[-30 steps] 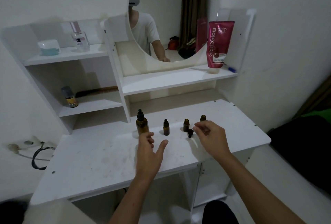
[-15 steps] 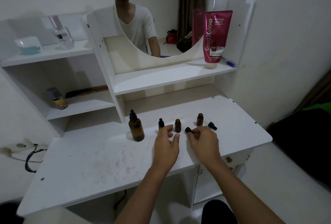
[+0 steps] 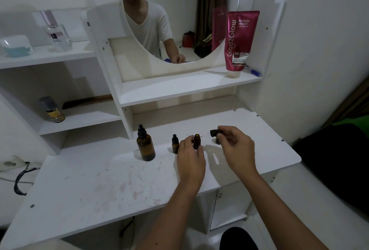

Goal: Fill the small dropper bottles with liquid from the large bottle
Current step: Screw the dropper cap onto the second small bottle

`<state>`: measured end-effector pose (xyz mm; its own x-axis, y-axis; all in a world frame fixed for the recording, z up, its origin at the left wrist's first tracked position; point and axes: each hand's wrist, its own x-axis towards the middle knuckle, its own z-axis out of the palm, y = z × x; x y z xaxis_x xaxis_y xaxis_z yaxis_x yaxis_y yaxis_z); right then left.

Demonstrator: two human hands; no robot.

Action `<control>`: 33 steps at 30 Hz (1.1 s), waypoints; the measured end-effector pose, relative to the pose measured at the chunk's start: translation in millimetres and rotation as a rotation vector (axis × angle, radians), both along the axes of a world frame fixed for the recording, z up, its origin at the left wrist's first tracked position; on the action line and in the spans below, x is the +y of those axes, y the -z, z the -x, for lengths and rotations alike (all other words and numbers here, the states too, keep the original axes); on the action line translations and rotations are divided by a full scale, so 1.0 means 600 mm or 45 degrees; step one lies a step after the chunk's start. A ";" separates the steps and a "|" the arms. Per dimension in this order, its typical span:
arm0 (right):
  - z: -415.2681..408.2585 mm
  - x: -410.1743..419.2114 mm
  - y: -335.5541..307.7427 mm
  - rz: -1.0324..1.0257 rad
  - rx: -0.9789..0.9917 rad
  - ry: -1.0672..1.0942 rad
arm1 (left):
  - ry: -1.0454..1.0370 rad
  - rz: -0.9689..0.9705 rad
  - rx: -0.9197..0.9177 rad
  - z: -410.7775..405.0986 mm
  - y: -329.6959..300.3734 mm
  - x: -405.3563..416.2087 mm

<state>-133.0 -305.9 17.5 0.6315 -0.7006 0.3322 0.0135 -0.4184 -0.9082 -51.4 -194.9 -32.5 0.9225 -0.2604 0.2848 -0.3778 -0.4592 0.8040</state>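
The large amber bottle [image 3: 146,146] with its black dropper cap stands on the white table [image 3: 99,180]. To its right stands a small amber bottle [image 3: 175,144], capped. My left hand [image 3: 190,160] holds the middle small bottle [image 3: 196,141], which is uncapped. My right hand [image 3: 235,148] pinches a black dropper cap [image 3: 214,133] lifted above the table, its thin glass pipette pointing left toward the open bottle. A third small bottle [image 3: 217,141] is mostly hidden behind my right hand.
A pink tube [image 3: 240,40] stands on the mirror shelf above. Shelves on the left hold a clear perfume bottle [image 3: 57,32], a blue jar [image 3: 17,47] and a small yellow-labelled bottle [image 3: 53,111]. A black cable [image 3: 20,180] hangs at the table's left edge.
My right hand has lifted a dropper cap off the table. My left hand has closed round the middle small bottle. The view shifted closer.
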 end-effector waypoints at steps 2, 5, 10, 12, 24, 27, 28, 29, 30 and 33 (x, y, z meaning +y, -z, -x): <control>-0.008 -0.002 -0.010 0.058 -0.025 -0.015 | -0.006 0.000 -0.001 -0.003 0.001 -0.003; -0.021 -0.007 -0.017 0.184 -0.028 -0.069 | -0.004 -0.005 -0.023 -0.003 0.004 -0.002; -0.038 -0.016 -0.032 0.556 0.047 -0.199 | 0.003 -0.021 -0.041 -0.004 0.007 0.000; -0.044 -0.018 -0.037 0.711 0.091 -0.239 | 0.002 -0.025 -0.044 -0.005 0.007 0.000; -0.075 -0.004 -0.020 0.739 0.311 -0.338 | 0.078 -0.128 -0.079 -0.005 0.006 0.000; -0.073 -0.007 -0.015 0.759 0.321 -0.231 | 0.086 -0.141 -0.065 -0.006 0.008 -0.001; -0.071 -0.008 -0.014 0.749 0.297 -0.212 | 0.090 -0.144 -0.055 -0.006 0.007 0.000; -0.069 -0.008 -0.013 0.735 0.262 -0.211 | 0.090 -0.148 -0.048 -0.005 0.005 0.001; -0.068 -0.009 -0.013 0.718 0.232 -0.235 | 0.088 -0.147 -0.045 -0.005 0.003 0.001; -0.066 -0.012 -0.012 0.714 0.217 -0.338 | 0.083 -0.141 -0.040 -0.007 0.002 0.000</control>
